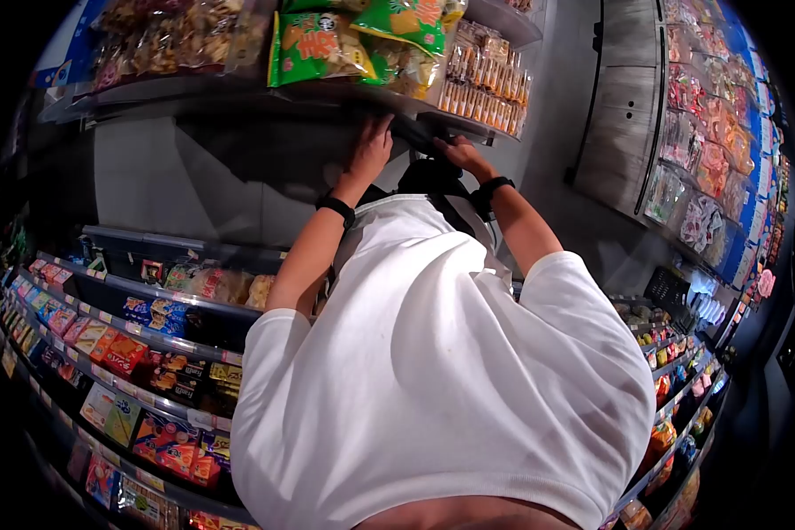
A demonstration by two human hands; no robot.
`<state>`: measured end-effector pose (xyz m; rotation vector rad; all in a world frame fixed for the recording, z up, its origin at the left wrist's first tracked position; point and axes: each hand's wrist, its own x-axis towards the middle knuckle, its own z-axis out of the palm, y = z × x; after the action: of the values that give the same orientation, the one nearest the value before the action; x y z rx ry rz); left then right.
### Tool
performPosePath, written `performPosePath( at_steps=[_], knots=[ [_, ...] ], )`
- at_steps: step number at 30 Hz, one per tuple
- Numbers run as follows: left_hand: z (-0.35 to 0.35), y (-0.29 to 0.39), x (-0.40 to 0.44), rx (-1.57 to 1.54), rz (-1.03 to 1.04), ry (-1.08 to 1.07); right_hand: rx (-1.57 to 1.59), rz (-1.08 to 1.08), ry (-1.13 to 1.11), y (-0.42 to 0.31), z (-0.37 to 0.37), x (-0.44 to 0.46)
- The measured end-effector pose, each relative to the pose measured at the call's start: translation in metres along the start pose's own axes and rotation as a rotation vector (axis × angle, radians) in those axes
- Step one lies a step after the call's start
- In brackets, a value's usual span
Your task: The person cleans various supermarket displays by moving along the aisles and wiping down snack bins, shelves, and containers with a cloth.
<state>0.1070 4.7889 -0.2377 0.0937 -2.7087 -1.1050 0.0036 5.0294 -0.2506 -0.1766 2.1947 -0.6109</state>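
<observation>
Both my hands reach forward below the edge of a snack shelf. My left hand (373, 152) is at a dark black object (411, 135), its fingers close together against the object's left end. At the other end, the fingers of my right hand (465, 157) are curled on the same object. Shadow hides its exact kind and part of my fingertips. Just above the hands, green snack bags (322, 49) lie on the shelf. Packs of small wrapped bars (484, 84) stand to their right. A black band circles each wrist.
Stepped shelves of boxed sweets (124, 349) run along the left. More shelves of packaged snacks (667, 433) stand at the lower right. Bagged goods (711, 132) hang or lie in a display at the upper right, beside a grey wooden panel (623, 106). A black basket (667, 287) sits near them.
</observation>
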Motion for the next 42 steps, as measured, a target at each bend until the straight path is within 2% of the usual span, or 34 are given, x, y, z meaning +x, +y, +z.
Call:
performPosePath(
  at_steps=[2, 3, 5, 7, 9, 11, 12, 13, 15, 17, 18, 19, 21, 23, 24, 25, 27, 28, 29, 31, 32, 33, 35, 36, 39, 41, 42],
  knots=[
    [0.028, 0.022, -0.004, -0.125, 0.000, -0.026, 0.013, -0.014, -0.019, 0.036, -0.006, 0.007],
    [0.044, 0.030, -0.007, -0.116, -0.004, -0.027, 0.020, -0.028, -0.020, 0.059, -0.008, 0.015],
    [0.083, 0.029, -0.011, -0.015, -0.088, -0.179, 0.102, -0.090, -0.055, 0.106, -0.016, 0.029],
    [0.102, 0.038, -0.003, 0.102, -0.265, -0.279, 0.033, -0.170, -0.265, 0.128, -0.025, 0.019],
    [0.143, 0.030, 0.000, 0.129, -0.373, -0.296, 0.010, -0.153, -0.334, 0.137, -0.046, 0.011],
    [0.182, 0.021, -0.008, 0.134, -0.378, -0.246, 0.110, -0.184, -0.335, 0.144, -0.059, 0.006],
    [0.190, 0.025, -0.007, 0.142, -0.377, -0.188, 0.153, -0.195, -0.314, 0.142, -0.065, 0.002],
    [0.198, 0.028, -0.007, 0.112, -0.518, -0.329, 0.249, -0.244, -0.273, 0.142, -0.071, -0.004],
    [0.205, 0.050, 0.000, 0.248, -0.541, -0.297, 0.174, -0.262, -0.264, 0.158, -0.075, 0.000],
    [0.217, 0.063, 0.014, 0.275, -0.570, -0.396, 0.194, -0.315, 0.018, 0.181, -0.064, -0.001],
    [0.212, 0.086, 0.034, 0.255, -0.611, -0.523, 0.162, -0.191, -0.055, 0.181, -0.073, -0.005],
    [0.201, 0.114, 0.061, 0.144, -0.740, -0.809, 0.118, -0.173, 0.019, 0.185, -0.077, -0.014],
    [0.222, 0.136, 0.070, 0.050, -0.681, -0.785, -0.100, -0.094, -0.119, 0.210, -0.088, -0.008],
    [0.247, 0.157, 0.064, 0.115, -0.556, -0.746, 0.152, -0.028, -0.148, 0.228, -0.110, -0.029],
    [0.238, 0.180, 0.072, 0.093, -0.585, -0.833, 0.202, 0.057, -0.125, 0.251, -0.111, -0.022],
    [0.248, 0.181, 0.080, 0.019, -0.642, -1.063, 0.324, 0.070, -0.074, 0.274, -0.110, -0.015],
    [0.250, 0.187, 0.069, 0.005, -0.633, -0.796, 0.482, 0.055, 0.162, 0.265, -0.128, -0.032],
    [0.249, 0.178, 0.072, -0.071, -0.643, -0.855, 0.617, -0.015, 0.103, 0.260, -0.136, -0.035],
    [0.246, 0.171, 0.071, -0.067, -0.643, -0.840, 0.615, -0.030, 0.101, 0.250, -0.141, -0.040],
    [0.238, 0.154, 0.070, -0.275, -0.522, -0.851, 0.804, -0.289, -0.010, 0.207, -0.154, -0.061],
    [0.272, 0.111, 0.052, -0.498, -0.552, -0.799, 0.801, -0.283, 0.012, 0.177, -0.162, -0.073],
    [0.262, 0.114, 0.056, -0.486, -0.550, -0.787, 0.771, -0.300, 0.009, 0.153, -0.170, -0.083],
    [0.215, 0.154, 0.065, -0.509, -0.573, -0.800, 0.550, -0.502, 0.114, 0.147, -0.163, -0.067],
    [0.175, 0.196, 0.072, -0.592, -0.552, -0.723, 0.511, -0.533, 0.161, 0.121, -0.173, -0.085],
    [0.152, 0.228, 0.074, -0.611, -0.491, -0.680, 0.593, -0.569, 0.206, 0.107, -0.174, -0.077],
    [0.170, 0.209, 0.057, -0.461, -0.600, -0.762, 0.564, -0.589, 0.244, 0.120, -0.163, -0.055],
    [0.199, 0.186, 0.045, -0.613, -0.704, -0.740, 0.648, -0.468, 0.338, 0.126, -0.152, -0.044]
  ],
)
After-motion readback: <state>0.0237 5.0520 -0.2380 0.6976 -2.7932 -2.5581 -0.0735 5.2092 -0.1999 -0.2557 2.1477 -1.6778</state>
